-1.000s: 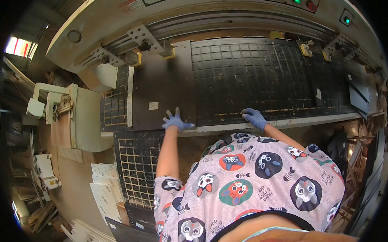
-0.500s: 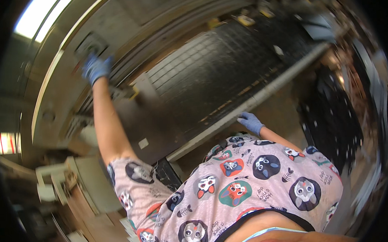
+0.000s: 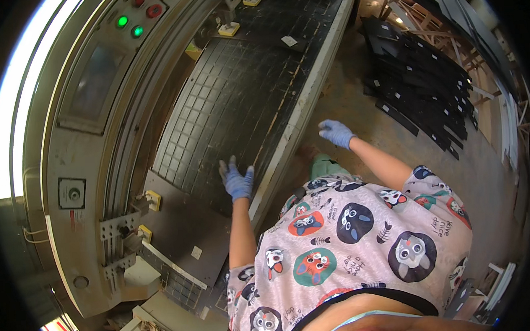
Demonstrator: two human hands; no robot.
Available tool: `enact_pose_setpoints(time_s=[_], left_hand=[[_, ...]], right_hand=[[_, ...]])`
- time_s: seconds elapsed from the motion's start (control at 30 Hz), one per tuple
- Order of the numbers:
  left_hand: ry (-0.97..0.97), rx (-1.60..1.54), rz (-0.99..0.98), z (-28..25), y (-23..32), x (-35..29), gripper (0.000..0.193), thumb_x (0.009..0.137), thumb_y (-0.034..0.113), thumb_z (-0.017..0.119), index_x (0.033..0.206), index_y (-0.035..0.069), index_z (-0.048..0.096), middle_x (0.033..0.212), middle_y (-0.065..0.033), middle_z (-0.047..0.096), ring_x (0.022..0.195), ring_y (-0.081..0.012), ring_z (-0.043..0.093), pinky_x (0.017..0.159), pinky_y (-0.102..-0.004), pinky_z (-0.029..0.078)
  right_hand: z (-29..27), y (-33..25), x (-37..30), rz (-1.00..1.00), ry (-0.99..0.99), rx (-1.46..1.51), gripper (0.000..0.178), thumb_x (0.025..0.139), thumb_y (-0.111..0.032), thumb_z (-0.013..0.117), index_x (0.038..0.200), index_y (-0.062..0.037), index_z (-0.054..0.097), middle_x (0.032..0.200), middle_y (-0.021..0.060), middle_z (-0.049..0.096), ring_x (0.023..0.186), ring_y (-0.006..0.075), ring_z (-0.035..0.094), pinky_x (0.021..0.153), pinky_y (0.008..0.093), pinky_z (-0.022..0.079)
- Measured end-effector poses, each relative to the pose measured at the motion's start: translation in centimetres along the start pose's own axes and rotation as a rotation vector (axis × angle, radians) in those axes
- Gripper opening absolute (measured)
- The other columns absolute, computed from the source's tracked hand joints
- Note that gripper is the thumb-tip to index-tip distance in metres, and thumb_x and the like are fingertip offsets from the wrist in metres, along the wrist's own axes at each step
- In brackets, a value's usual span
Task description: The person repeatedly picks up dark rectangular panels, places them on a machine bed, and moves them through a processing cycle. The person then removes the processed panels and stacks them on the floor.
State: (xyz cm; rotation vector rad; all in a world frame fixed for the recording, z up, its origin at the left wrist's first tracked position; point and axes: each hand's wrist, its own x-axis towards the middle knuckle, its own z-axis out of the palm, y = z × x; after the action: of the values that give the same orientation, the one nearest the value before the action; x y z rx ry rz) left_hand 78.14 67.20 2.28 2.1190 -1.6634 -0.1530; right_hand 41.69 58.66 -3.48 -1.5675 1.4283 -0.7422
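Note:
My left hand (image 3: 237, 180), in a blue glove, is held over the near edge of a dark machine table (image 3: 227, 102) marked with a grid. Its fingers are spread and nothing is in them. Beside it, toward the lower left, a flat dark panel (image 3: 188, 228) with a small white label lies on the table. My right hand (image 3: 336, 133), gloved too, hangs in the air past the table's pale front rail (image 3: 295, 120). Its fingers are loosely bent but apart, and I see nothing held. A second dark panel (image 3: 270, 23) with a white label lies farther along.
On the left stands the machine's beam with a screen (image 3: 93, 81), lit green buttons (image 3: 122, 21) and a round dial (image 3: 73, 194). Yellow-and-white clamp blocks (image 3: 229, 29) line the far edge. Black labelled strips (image 3: 418, 76) are piled on the floor to the right.
My left hand has come away from the dial on the machine beam and moved right, over the table. My view has turned toward the left. My right hand still hangs free.

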Motion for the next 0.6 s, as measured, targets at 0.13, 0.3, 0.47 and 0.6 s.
enact_pose_setpoints(time_s=[0.13, 0.3, 0.47, 0.6], left_hand=[[-0.079, 0.036, -0.025, 2.2, 3.3, -2.0, 0.073, 0.068, 0.040, 0.071, 0.132, 0.022, 0.042, 0.146, -0.0169, 0.022, 0.132, -0.0392, 0.024, 0.107, -0.0453, 0.026], [-0.097, -0.036, -0.130, 2.2, -0.8, -7.7, 0.073, 0.065, 0.035, 0.073, 0.131, 0.021, 0.043, 0.145, -0.0159, 0.025, 0.130, -0.0391, 0.027, 0.106, -0.0451, 0.027], [0.029, -0.162, -0.262, 1.4, 0.5, -11.4, 0.066, 0.067, 0.031, 0.072, 0.127, 0.016, 0.049, 0.143, -0.0161, 0.029, 0.130, -0.0364, 0.028, 0.107, -0.0421, 0.027], [0.087, -0.205, -0.395, 1.1, 0.2, -14.5, 0.062, 0.068, 0.027, 0.072, 0.125, 0.014, 0.051, 0.141, -0.0186, 0.031, 0.128, -0.0362, 0.031, 0.106, -0.0411, 0.028]], right_hand=[[-6.5, -4.5, 6.5, 0.051, 0.089, -0.246, 0.052, 0.077, -0.032, 0.063, 0.121, -0.0074, 0.053, 0.115, 0.0161, 0.059, 0.107, 0.0286, 0.056, 0.092, 0.0358, 0.043], [-5.1, -9.6, 11.7, 0.114, 0.275, -0.636, 0.061, 0.076, -0.038, 0.062, 0.129, -0.0136, 0.045, 0.127, 0.0121, 0.050, 0.117, 0.0296, 0.047, 0.097, 0.0398, 0.039], [-7.3, -11.9, 16.0, 0.180, 0.340, -0.708, 0.067, 0.076, -0.042, 0.064, 0.133, -0.0179, 0.040, 0.133, 0.0080, 0.043, 0.122, 0.0288, 0.041, 0.098, 0.0420, 0.038], [-6.9, -14.5, 15.5, 0.220, 0.157, -0.860, 0.080, 0.070, -0.049, 0.069, 0.135, -0.0186, 0.035, 0.134, 0.0103, 0.042, 0.122, 0.0302, 0.041, 0.099, 0.0438, 0.037]])
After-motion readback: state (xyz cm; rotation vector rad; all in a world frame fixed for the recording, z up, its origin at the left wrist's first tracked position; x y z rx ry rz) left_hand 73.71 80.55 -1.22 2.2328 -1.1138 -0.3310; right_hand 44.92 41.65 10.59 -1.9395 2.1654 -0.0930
